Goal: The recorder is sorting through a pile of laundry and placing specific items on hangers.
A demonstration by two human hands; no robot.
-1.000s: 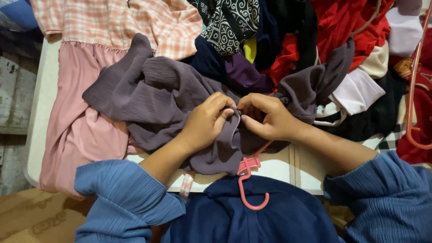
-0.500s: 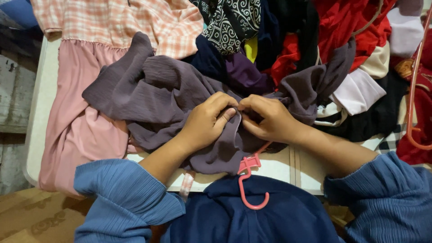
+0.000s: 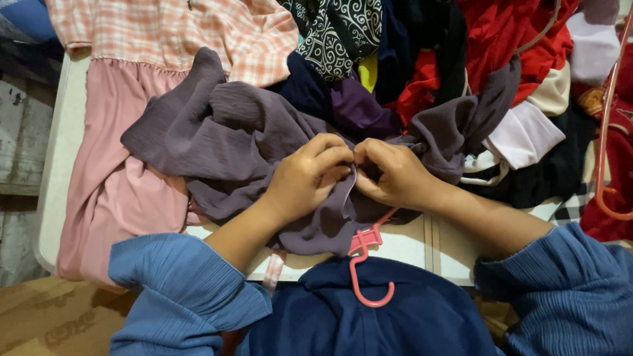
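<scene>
Crinkled mauve garment [image 3: 224, 142], soft, bunched on white table [image 3: 62, 118]. Left hand [image 3: 303, 178], right hand [image 3: 392, 173] pinching fabric edge between fingertips. Pink plastic hanger [image 3: 366, 264] at 6 o'clock.

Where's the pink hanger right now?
In the head view the pink hanger sits low at centre, its hook hanging off the white table's near edge, just below both hands, which pinch the grey-purple garment.
</scene>
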